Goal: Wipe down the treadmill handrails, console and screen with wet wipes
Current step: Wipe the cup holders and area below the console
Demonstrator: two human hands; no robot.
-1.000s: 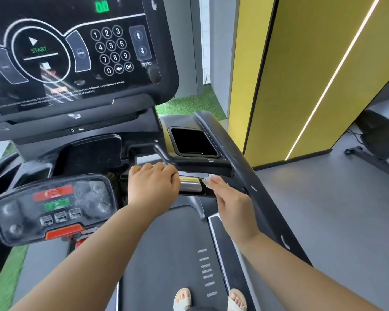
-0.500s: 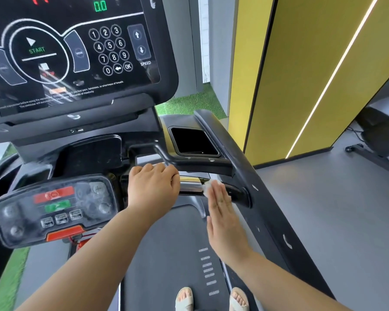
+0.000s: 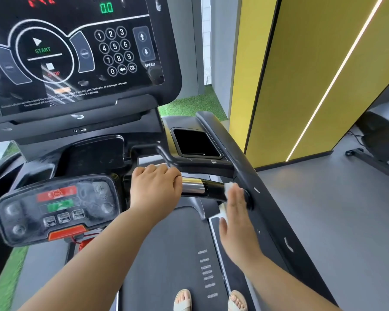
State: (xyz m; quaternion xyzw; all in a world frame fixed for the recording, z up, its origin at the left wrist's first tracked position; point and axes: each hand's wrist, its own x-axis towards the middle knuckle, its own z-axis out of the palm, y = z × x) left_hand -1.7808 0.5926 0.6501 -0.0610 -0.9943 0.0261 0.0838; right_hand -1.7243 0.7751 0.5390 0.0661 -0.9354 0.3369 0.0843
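Grey floor [image 3: 337,221], yellow panels [image 3: 301,75], treadmill belt [image 3: 166,254]

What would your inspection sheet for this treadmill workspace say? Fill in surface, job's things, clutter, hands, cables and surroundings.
Surface: treadmill belt, dark, printed dashes along its right side.
Job's things: white wet wipe against the grip bar where it meets the right handrail; console screen lit, showing 0.0; control panel hazy.
Clutter: nothing seen.
Hands: left hand grips the bar; right hand flat, pressing the wipe.
Cables: red safety cord under the panel; thin cable on the floor, far right.
Surroundings: yellow wall panels, green turf, grey floor.
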